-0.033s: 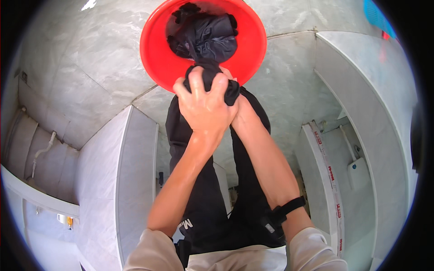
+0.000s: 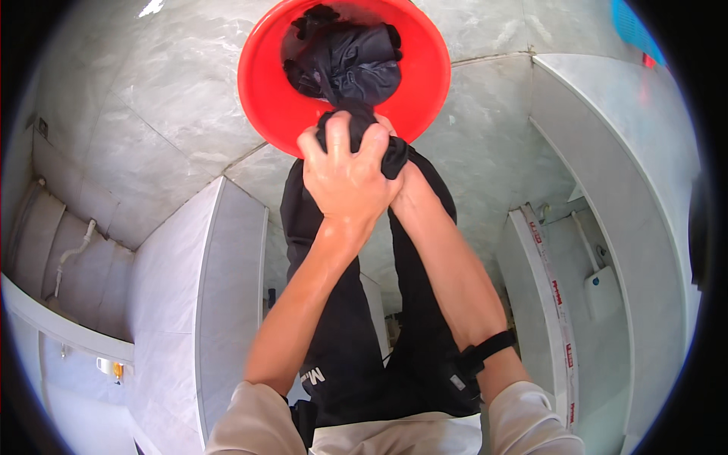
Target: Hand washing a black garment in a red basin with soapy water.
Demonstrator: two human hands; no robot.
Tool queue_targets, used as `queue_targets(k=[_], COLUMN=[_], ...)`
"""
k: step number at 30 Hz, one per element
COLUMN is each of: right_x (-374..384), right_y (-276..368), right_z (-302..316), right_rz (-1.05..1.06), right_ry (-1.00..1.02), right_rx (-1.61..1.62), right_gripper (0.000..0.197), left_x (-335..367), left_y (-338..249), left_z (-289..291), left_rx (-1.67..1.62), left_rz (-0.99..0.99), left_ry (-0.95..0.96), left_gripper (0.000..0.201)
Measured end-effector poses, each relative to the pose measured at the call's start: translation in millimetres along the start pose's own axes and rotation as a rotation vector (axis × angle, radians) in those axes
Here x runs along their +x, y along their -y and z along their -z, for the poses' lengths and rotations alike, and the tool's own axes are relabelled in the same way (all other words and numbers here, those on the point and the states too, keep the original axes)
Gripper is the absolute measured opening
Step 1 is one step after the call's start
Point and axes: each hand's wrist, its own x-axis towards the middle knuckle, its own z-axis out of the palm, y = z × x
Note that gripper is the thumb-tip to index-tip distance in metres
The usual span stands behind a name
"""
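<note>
A wet black garment (image 2: 353,64) lies bunched in a red plastic basin (image 2: 265,91). One end of it is drawn out over the basin's near rim. My left hand (image 2: 345,178) is closed over the top of this bunched end, with its fingers curled round the cloth. Beneath and to the right, my right hand (image 2: 399,186) grips the same bunch. Most of its fingers are hidden by the left hand and the cloth; a fingertip shows at the far side. What kind of garment it is cannot be made out.
Grey marbled tiles (image 2: 152,83) surround the basin. A grey partition (image 2: 231,265) stands to my left, a long pale ledge (image 2: 607,144) to my right. A white pipe (image 2: 73,250) runs along the left wall. A blue plastic object (image 2: 635,29) sits at far right.
</note>
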Motion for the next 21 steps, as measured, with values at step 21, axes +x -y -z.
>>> queue_targets(k=[21], right_x=[1.6], right_y=[23.0], right_z=[-7.4], right_rz=[0.416], right_ry=[-0.404], right_rx=[-1.613], right_gripper=[0.025], left_x=[32.7], left_y=[63.9], left_z=[-34.9], left_rx=[-1.143], left_rz=[1.425], left_ry=[0.434], left_gripper=[0.008])
